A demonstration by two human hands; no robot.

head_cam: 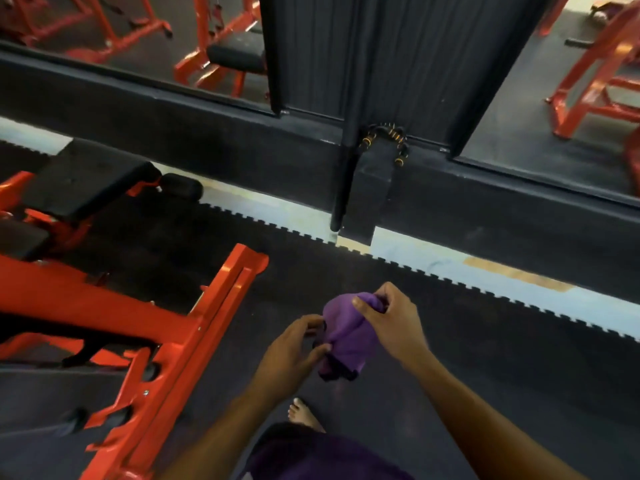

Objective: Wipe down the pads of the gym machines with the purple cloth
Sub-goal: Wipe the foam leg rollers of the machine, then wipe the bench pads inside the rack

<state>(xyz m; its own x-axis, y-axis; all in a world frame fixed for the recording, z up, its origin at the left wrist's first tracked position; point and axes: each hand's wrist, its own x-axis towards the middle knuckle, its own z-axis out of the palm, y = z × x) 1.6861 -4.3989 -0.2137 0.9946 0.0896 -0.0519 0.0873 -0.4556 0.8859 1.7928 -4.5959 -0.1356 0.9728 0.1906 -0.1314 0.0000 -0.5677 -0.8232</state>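
— Purple, soft and crumpled: that is the purple cloth (346,332), bunched between my two hands in front of me, held in the air above the dark rubber floor (450,358).

— How are you holding it?

— My right hand (389,322) grips the top of the bundle, thumb lying over the fabric and fingers curled round behind it. My left hand (294,348) pinches the lower left edge between thumb and fingertips. The cloth hangs down from there in loose folds, with a darker, almost black trim showing along its bottom edge and near my left fingers.

— Is it touching any machine?

— No. The orange frame (194,327) of the nearest machine lies to my left, well apart from the cloth, and its black pad (86,181) sits farther up on that side.

— Anything else in the head view?

— My bare foot (303,415) on the floor below the cloth, and a pale strip (450,268) along the jagged edge of the floor mat. Beyond that a black ledge (173,133) runs under mirrors (138,46) that reflect more orange machines. A black and orange coiled thing (388,140) sits on the ledge; I cannot tell what it is.
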